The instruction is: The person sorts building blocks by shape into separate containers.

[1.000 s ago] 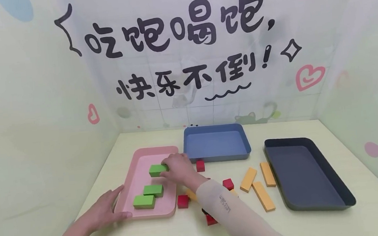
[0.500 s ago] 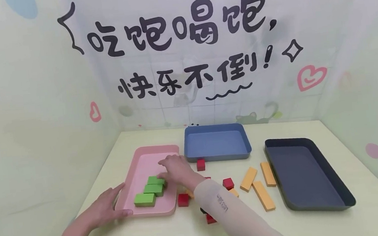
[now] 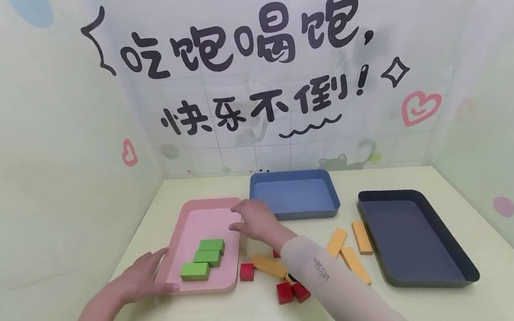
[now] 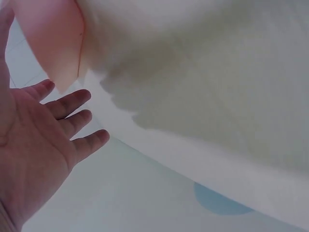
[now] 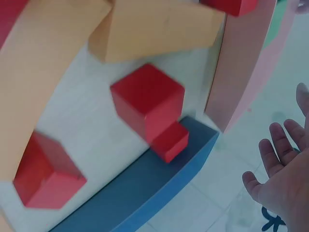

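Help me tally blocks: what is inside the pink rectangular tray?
Three green rectangular blocks lie inside the pink rectangular tray, toward its near end. The left hand hides part of its left edge, the right hand part of its right.

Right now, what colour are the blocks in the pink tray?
Green blocks, clearest in the head view.

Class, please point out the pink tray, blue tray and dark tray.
Pink tray (image 3: 207,223), head view, bare inside floor.
Blue tray (image 3: 298,197), head view, bare inside floor.
Dark tray (image 3: 417,238), head view, bare inside floor.

Smooth, plastic-looking pink tray (image 3: 198,228) with matt green blocks (image 3: 207,258)
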The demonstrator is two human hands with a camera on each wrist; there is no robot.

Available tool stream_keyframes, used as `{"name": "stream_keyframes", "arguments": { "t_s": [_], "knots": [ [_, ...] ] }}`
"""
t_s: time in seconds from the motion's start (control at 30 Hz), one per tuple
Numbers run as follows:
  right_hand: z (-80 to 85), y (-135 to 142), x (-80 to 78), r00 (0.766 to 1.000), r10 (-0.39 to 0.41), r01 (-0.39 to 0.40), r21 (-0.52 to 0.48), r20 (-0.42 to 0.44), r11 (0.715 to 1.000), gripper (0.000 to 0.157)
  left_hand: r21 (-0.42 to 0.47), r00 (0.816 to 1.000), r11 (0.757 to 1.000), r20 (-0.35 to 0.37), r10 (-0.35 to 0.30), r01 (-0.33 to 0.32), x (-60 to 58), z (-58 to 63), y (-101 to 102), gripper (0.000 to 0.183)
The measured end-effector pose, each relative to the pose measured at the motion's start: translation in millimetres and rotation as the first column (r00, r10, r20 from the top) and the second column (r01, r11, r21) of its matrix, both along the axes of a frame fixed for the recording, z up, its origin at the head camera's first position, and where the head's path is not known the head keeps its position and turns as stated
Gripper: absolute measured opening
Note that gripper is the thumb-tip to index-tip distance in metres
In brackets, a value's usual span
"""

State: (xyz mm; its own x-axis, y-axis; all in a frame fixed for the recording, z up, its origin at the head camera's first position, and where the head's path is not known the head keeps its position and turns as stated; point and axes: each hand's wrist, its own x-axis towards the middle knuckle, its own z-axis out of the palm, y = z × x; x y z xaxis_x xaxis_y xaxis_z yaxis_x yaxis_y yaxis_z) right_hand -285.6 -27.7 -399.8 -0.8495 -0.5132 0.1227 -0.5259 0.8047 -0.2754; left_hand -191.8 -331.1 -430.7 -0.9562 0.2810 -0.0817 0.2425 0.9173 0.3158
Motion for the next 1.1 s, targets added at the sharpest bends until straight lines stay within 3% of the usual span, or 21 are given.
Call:
{"name": "stream_keyframes", "arguments": {
  "t_s": [0.13, 0.37, 0.7, 0.93, 1.1],
  "knots": [
    [5.0, 19, -4.7, 0.999, -0.028, 0.029, -0.023, 0.016, 0.999, 0.049, -0.041, 1.000, 0.999, 0.022, -0.001, 0.002, -3.8, 6.6, 6, 0.108],
    [13.9, 53, -12.1, 0.996, -0.082, 0.085, -0.068, 0.035, 0.994, 0.049, -0.104, 1.000, 0.994, -0.020, -0.024, 0.021, -9.6, 15.2, 9, 0.108],
    [7.3, 100, -14.6, 0.987, -0.160, 0.159, -0.078, -0.004, 0.984, 0.048, -0.041, 1.000, 0.999, 0.006, -0.022, 0.022, -12.8, 26.5, 8, 0.103],
    [13.6, 132, -10.3, 0.985, -0.164, 0.161, -0.057, -0.052, 0.985, 0.049, -0.046, 0.996, 0.997, -0.070, -0.063, 0.060, -27.1, 27.0, 13, 0.097],
    [14.4, 165, -10.9, 0.978, -0.175, 0.168, -0.065, -0.117, 0.984, 0.049, -0.028, 0.996, 0.998, -0.057, -0.062, 0.061, -38.9, 33.7, 29, 0.097]
  ]
}}
